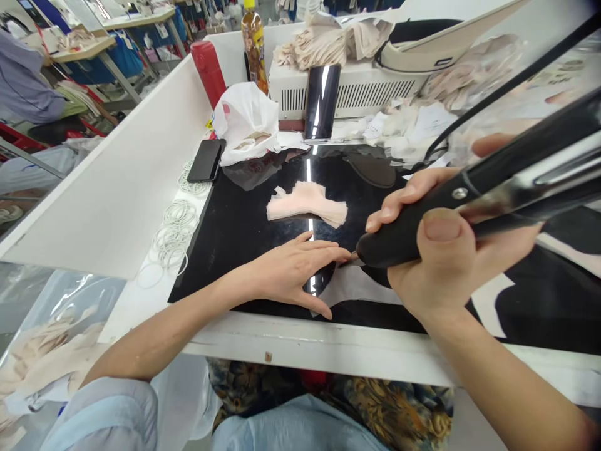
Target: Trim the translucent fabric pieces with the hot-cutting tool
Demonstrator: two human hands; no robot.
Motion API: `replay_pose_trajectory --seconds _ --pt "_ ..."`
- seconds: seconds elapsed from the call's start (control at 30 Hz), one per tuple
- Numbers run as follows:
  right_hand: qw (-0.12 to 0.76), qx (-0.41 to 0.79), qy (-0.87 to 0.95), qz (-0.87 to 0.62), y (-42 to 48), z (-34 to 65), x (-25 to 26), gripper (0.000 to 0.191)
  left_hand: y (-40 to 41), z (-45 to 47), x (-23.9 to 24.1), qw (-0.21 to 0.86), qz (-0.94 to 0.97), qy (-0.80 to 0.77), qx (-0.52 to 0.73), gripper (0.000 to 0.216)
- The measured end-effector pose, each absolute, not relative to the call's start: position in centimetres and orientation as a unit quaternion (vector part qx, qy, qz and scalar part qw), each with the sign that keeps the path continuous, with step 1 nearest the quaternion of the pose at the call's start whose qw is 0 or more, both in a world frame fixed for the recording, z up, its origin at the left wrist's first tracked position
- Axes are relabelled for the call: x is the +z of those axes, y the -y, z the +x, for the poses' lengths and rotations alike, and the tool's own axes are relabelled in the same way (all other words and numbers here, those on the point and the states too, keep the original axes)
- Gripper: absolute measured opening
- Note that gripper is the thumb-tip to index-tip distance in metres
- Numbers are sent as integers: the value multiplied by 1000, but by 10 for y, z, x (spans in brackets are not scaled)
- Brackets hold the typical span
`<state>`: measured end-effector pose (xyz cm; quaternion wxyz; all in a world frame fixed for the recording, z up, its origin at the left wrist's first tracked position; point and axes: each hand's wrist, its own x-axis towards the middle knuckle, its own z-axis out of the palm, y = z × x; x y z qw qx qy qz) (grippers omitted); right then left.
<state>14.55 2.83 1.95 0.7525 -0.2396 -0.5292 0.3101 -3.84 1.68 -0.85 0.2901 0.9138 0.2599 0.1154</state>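
Pale sheer fabric piece (364, 289) lies on the glossy black worktop (225, 244), close to its near edge, between the two hands and partly hidden by what the right one carries; the right hand (434, 275) has its grip wrapped round a black-handled tool (507, 156), thumb on top; the left hand (300, 266) is spread palm-down, its grip closed round nothing that I can see, and I cannot tell how firmly it presses on the cloth.

What worries me is the metal tip (355, 257), right beside the left index fingertip; a small slip of the tool could catch that finger, and if the tip is sharp or hot, which I cannot tell, it would hurt; the cloth looks thin and the surface slick, so a weak hold could let it skid or pucker; the bulky handle may also block the view of the tip; the stack of beige fabric pieces (305, 199) lies just beyond the left hand, and a careless reach could knock it askew.
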Motion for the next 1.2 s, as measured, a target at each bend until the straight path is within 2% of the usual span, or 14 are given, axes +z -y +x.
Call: replay_pose_trajectory --seconds 0.17,0.3,0.57,1.2 --pt "759 324 514 -234 -26 146 17 47 -17 -39 -12 284 915 -260 118 83" --pt "757 332 507 -245 -26 145 17 53 -15 -39 -10 287 915 -265 102 82" --pt "754 347 507 -232 -20 143 21 43 -12 -39 -10 289 913 -272 96 85" --pt "723 394 516 -234 5 141 23 46 -9 -37 -13 279 914 -278 94 88"
